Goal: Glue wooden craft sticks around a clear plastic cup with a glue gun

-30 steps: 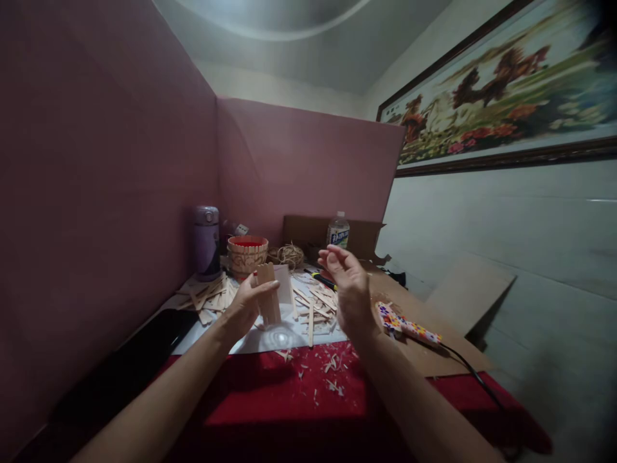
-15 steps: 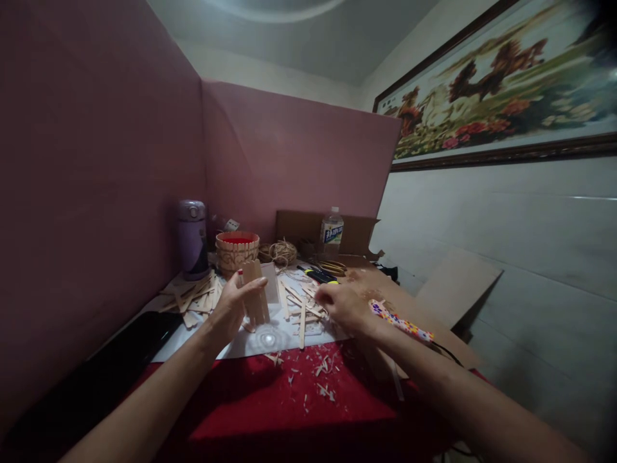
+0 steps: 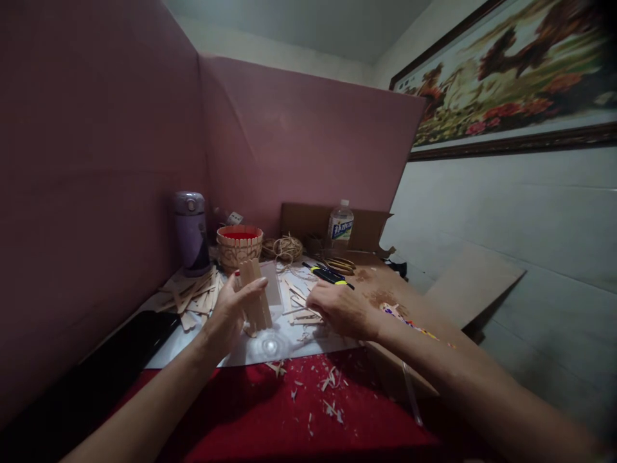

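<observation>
My left hand (image 3: 234,308) grips a panel of wooden craft sticks (image 3: 255,296), set side by side and held upright. A clear plastic sheet or box side (image 3: 272,283) shows behind its right edge. A bit of red shows by my left fingers. To the right, my right hand (image 3: 335,307) is closed over the loose craft sticks (image 3: 308,318), palm down. A craft stick (image 3: 295,310) juts left from its fingertips. The white paper (image 3: 260,354) lies beneath both hands.
At the back stand a purple flask (image 3: 190,235), a stick-covered round basket (image 3: 240,252), twine (image 3: 288,247) and a plastic bottle (image 3: 340,228). Yellow-black pliers (image 3: 330,275) lie beyond my right hand. A patterned glue gun (image 3: 407,320) is partly behind my right forearm. Wood scraps litter the red cloth (image 3: 308,399).
My right hand has come down a little toward the loose sticks, and its fingers now hold one. The stick that lay toward the paper's front edge is gone from there. My left hand stays put.
</observation>
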`<state>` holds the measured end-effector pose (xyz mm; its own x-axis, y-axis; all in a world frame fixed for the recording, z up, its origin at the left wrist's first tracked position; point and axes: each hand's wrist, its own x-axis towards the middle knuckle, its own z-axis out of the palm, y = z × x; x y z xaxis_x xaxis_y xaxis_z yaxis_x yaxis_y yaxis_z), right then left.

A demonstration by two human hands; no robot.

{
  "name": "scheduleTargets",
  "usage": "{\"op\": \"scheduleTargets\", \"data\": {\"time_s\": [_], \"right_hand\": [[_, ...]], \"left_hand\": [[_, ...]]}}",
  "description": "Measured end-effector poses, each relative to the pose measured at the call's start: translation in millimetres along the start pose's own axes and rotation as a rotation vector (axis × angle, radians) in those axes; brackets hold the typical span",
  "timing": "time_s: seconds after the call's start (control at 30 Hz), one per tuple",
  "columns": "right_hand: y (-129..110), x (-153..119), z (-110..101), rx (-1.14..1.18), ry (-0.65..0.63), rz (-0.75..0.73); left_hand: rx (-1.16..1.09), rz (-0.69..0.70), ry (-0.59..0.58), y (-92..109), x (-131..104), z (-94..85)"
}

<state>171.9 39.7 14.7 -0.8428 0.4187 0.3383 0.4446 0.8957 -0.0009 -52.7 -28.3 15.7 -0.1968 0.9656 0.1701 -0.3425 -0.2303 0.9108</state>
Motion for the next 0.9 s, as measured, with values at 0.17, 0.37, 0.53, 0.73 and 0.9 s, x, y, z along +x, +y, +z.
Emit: {"op": "scheduleTargets", "data": {"time_s": [0.17, 0.37, 0.53, 0.73, 0.9], "right_hand": [[-12, -4, -6, 0.546, 0.034, 0.261], [-24, -8, -10, 1.353, 0.039, 0.571], [-30, -7, -6, 1.398, 0.098, 0.680], [-28, 0, -6, 1.210, 0.168, 0.734], [-14, 3, -7, 0.807, 0.282, 0.803]], "left_hand": [[-0.081, 0.031, 0.099, 5, 0, 1.0], [-0.113, -0.022, 0.067, 4, -2, 2.0], [-0.091, -0.035, 0.021, 0, -5, 2.5], [-0.060, -0.079, 0.030, -3, -4, 0.8], [-0.089, -0.093, 0.024, -1, -4, 2.6]]}}
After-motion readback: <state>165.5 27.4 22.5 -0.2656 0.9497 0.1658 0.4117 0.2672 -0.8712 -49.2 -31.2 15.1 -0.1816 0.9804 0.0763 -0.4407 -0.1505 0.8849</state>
